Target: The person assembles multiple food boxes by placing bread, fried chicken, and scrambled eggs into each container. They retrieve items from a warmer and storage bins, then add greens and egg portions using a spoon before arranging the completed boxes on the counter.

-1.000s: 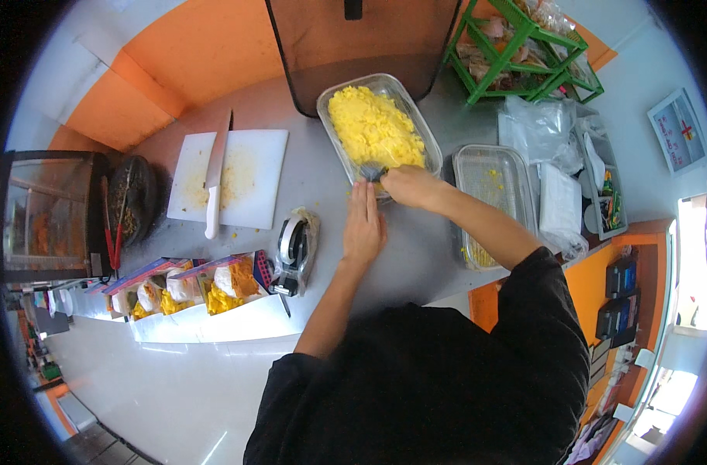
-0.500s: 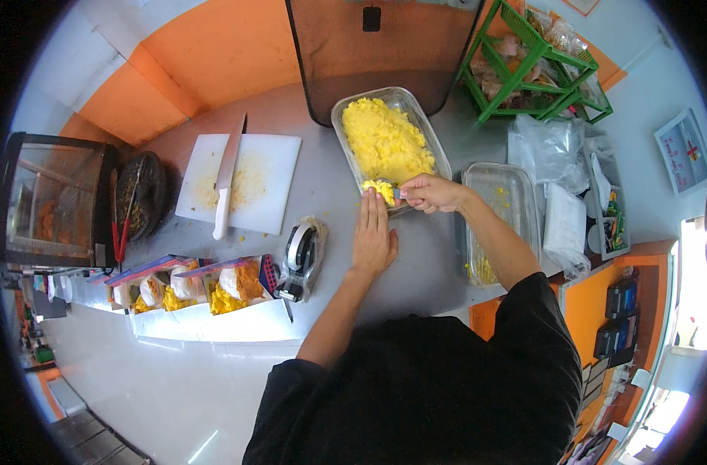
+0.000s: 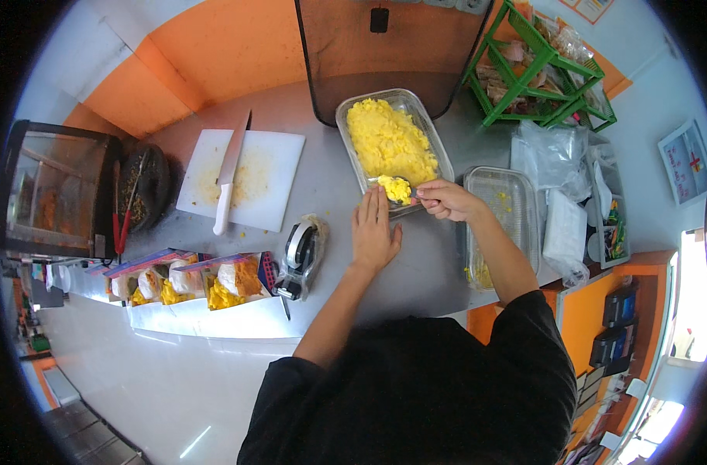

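Observation:
A clear rectangular tray (image 3: 439,139) holds a heap of scrambled egg (image 3: 388,139), yellow and crumbly. My right hand (image 3: 451,201) is closed around the handle of a spoon (image 3: 414,194), whose bowl carries a mound of egg just above the tray's near end. My left hand (image 3: 375,232) lies at the tray's near left corner, fingers stretched out and close together, fingertips beside the loaded spoon. Nothing shows in its grasp.
Left stand a white cutting board (image 3: 272,182) with a knife (image 3: 228,167), a tape dispenser (image 3: 301,252) and filled food packs (image 3: 237,280). A second clear tray (image 3: 516,225) sits right, with plastic bags (image 3: 555,159) and green baskets (image 3: 547,70) beyond.
My right hand has shifted slightly right and turned, bringing the egg-filled spoon bowl more into sight. My left hand stays at the tray's near corner. The view has shifted a little.

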A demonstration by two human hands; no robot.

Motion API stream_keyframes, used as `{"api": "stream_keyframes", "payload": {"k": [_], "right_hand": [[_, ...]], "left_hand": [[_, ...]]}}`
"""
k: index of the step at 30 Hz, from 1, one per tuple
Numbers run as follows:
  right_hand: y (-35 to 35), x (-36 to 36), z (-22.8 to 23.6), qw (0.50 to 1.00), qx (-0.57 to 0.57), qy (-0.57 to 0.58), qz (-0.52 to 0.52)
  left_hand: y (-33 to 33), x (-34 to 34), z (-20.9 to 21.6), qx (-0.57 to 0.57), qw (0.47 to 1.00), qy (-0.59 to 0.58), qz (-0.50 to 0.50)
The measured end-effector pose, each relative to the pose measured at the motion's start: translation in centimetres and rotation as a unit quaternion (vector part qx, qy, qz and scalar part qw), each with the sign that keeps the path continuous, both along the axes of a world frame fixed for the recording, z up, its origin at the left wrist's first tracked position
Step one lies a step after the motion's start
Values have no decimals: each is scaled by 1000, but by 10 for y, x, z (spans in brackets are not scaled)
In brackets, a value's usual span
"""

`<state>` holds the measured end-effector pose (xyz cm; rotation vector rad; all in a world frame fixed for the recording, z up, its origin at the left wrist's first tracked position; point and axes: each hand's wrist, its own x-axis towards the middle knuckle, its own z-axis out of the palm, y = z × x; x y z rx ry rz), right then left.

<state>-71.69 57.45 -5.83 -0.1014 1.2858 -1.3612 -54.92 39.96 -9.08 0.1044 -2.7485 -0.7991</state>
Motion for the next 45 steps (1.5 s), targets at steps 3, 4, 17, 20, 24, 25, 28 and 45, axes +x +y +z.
{"api": "stream_keyframes", "payload": {"k": [3,4,17,20,24,25,28,45], "right_hand": [[4,-1,2,1000,3,-13,-21],[4,0,4,999,5,-18,-26],[15,-8,60,996,27,38,-80],[19,-16,69,995,26,65,-71],[10,-11,82,992,-4,86,-88],[6,-6,82,992,-17,80,-91],[-18,14,94,984,-17,108,-142],[-426,313,155,980,-72,-86,166]], "left_hand": [[4,-4,2,15,999,23,19],[6,-6,2,20,999,36,26],[12,-31,6,-8,994,62,93],[6,-31,6,-39,994,82,56],[-12,-38,18,-105,994,34,-25],[-21,-41,19,-131,990,5,-47],[-19,-67,20,-160,968,-82,-177],[-359,416,42,356,876,38,323]]}}
